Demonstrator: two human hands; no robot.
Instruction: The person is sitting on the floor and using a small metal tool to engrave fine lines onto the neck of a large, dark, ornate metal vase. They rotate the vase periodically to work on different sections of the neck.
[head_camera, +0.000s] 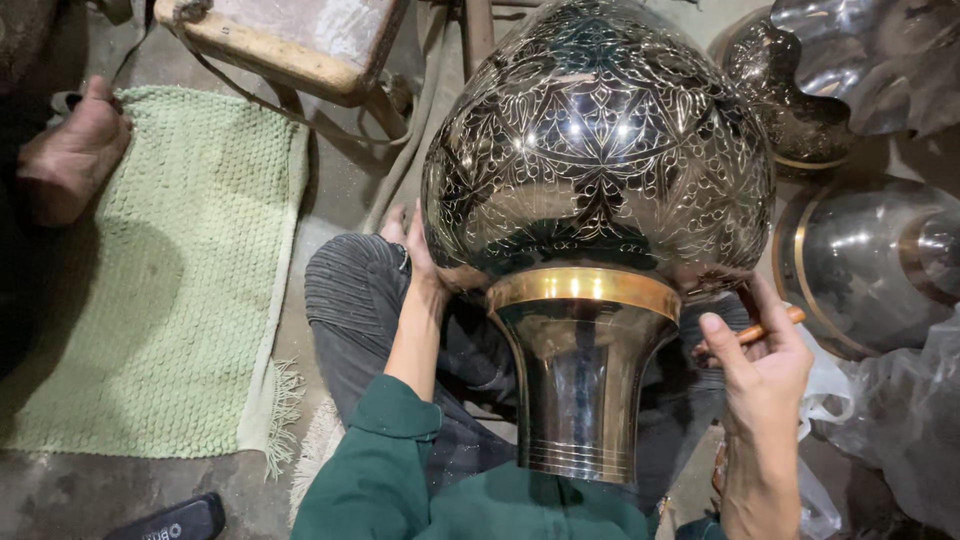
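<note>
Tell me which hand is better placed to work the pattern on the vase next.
Probably the right hand: it holds a thin wooden tool beside the vase, near its gold band. The left hand lies flat against the vase's side, steadying it.

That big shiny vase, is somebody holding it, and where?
Left hand steadies the engraved vase at its lower belly; right hand grips a thin wooden-handled tool.

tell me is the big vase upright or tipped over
Tipped: the vase lies across the lap, neck toward the person, left hand steadying its body.
</note>
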